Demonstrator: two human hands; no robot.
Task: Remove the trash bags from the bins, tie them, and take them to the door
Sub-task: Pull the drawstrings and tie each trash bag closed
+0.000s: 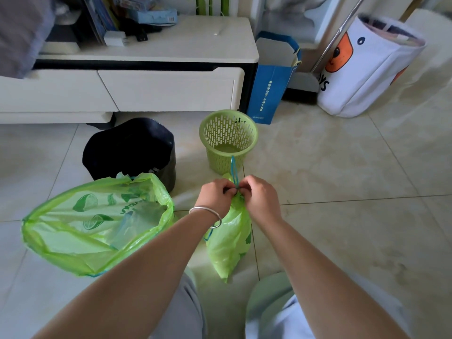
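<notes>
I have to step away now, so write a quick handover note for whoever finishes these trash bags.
Left hand and right hand: both pinch the blue drawstring at the neck of the small bag, mid-tie.
Big bag: on the floor at left, mouth open, untied.
Green bin and black bin: both without a green bag, standing by the cabinet.
Done: both bags out of the bins.
Left: finish this knot, tie the big bag, carry both to the door, which is not in view.
</notes>
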